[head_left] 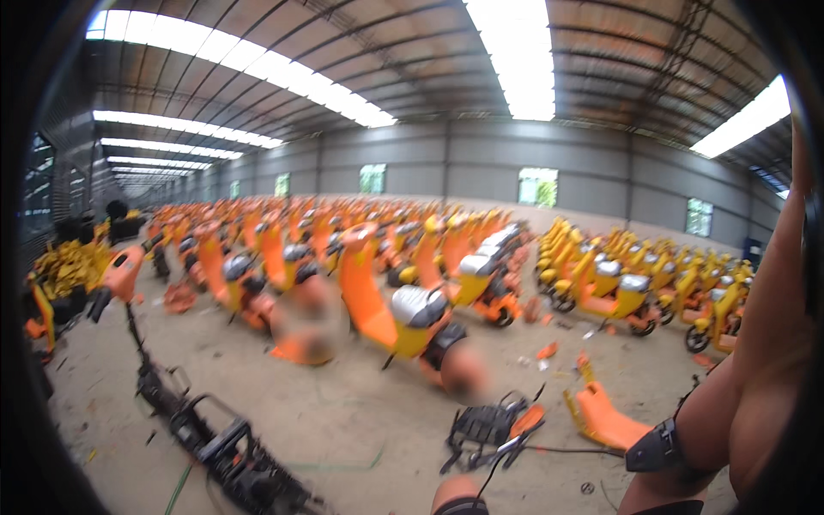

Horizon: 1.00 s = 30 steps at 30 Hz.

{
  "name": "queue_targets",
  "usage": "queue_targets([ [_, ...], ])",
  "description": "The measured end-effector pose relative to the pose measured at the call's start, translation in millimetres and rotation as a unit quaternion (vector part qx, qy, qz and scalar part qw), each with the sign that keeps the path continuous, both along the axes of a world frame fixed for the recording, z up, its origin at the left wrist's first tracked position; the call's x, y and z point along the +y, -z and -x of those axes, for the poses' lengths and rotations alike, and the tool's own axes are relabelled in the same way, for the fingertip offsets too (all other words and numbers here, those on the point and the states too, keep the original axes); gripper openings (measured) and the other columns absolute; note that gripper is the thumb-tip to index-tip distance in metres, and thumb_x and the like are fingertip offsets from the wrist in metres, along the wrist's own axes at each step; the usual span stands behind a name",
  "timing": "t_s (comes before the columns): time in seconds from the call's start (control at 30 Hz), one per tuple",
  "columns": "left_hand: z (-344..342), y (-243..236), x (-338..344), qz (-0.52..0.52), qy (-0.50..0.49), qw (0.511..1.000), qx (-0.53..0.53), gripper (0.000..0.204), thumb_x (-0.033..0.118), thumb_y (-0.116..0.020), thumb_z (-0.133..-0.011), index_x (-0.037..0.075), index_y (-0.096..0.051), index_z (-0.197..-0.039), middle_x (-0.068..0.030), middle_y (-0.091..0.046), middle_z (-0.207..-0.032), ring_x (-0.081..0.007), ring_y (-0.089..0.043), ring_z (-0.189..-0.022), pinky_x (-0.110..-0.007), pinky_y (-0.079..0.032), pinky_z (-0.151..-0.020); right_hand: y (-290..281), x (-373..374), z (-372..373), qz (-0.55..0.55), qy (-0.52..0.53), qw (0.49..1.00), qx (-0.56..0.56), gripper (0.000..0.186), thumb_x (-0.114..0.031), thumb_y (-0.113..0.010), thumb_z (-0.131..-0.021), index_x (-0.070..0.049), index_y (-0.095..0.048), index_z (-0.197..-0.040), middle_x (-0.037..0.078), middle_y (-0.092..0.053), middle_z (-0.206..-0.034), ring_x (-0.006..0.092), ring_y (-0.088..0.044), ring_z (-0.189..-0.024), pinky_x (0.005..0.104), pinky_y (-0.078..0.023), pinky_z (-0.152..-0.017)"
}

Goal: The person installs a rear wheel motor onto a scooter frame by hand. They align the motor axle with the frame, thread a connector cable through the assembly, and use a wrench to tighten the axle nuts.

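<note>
Bare arm (777, 292), one, nearest the camera, head view, rising along the right edge; a black cuff (657, 446) girds a limb below it. The hands lie out of sight, and whether they are spread or closed cannot be told. On the floor (283, 412), near the lower edge, rests one black basket-like part (481, 425); an orange piece (527, 421) lies against its right side, though whether inside or beside it cannot be made out. One cable (566, 451) runs from near this part toward the cuff. To its right lies one orange panel (605, 416), just beyond the cuff. Lower left: one stripped frame (232, 455), black, with a single orange head (124, 275) on its stem. Behind: orange scooters (365, 296) in rows, too dense to count; right, a block of yellow scooters (631, 300), likewise uncounted. Far left, heaped yellow pieces (73, 266). Five windows (538, 187) pierce the walls.
</note>
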<state>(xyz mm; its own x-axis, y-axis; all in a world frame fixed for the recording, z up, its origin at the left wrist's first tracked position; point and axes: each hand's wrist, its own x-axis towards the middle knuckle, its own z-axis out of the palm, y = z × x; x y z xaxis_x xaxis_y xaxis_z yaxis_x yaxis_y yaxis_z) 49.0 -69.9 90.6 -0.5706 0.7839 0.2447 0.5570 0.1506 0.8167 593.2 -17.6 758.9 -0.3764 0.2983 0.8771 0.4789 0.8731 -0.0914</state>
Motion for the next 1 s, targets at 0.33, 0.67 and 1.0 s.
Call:
queue_targets([
  [0.33, -10, -47, -10, 0.038, 0.022, 0.999, -0.016, 0.036, 0.032, -0.068, -0.094, 0.001, -0.069, -0.112, -0.021, -0.071, -0.108, -0.0337, -0.067, -0.101, -0.04, -0.052, -0.09, 115, 42, 51, 0.225, 0.027, 0.974, 0.001, 0.062, -0.028, -0.066, -0.09, -0.002, -0.038, -0.139, 0.018, -0.054, -0.126, 0.0262, -0.051, -0.115, 0.0367, -0.045, -0.09],
  [0.67, -23, -60, -41, 0.086, 0.001, 0.996, -0.022, 0.035, 0.03, -0.067, -0.094, 0.0, -0.069, -0.112, -0.0196, -0.071, -0.108, -0.0311, -0.068, -0.101, -0.039, -0.052, -0.091, 176, 81, 63, 0.319, 0.035, 0.947, -0.012, 0.056, -0.029, -0.064, -0.091, -0.001, -0.042, -0.135, 0.018, -0.055, -0.12, 0.026, -0.052, -0.11, 0.0366, -0.046, -0.088],
  [1.0, -49, -47, -65, 0.121, -0.009, 0.992, -0.041, 0.034, 0.028, -0.067, -0.094, -0.001, -0.068, -0.112, -0.0181, -0.071, -0.109, -0.0286, -0.068, -0.1, -0.037, -0.052, -0.091, 176, 73, 21, 0.255, 0.055, 0.965, 0.003, 0.051, -0.03, -0.062, -0.093, 0.0, -0.045, -0.131, 0.018, -0.057, -0.115, 0.0259, -0.054, -0.106, 0.0364, -0.046, -0.085],
])
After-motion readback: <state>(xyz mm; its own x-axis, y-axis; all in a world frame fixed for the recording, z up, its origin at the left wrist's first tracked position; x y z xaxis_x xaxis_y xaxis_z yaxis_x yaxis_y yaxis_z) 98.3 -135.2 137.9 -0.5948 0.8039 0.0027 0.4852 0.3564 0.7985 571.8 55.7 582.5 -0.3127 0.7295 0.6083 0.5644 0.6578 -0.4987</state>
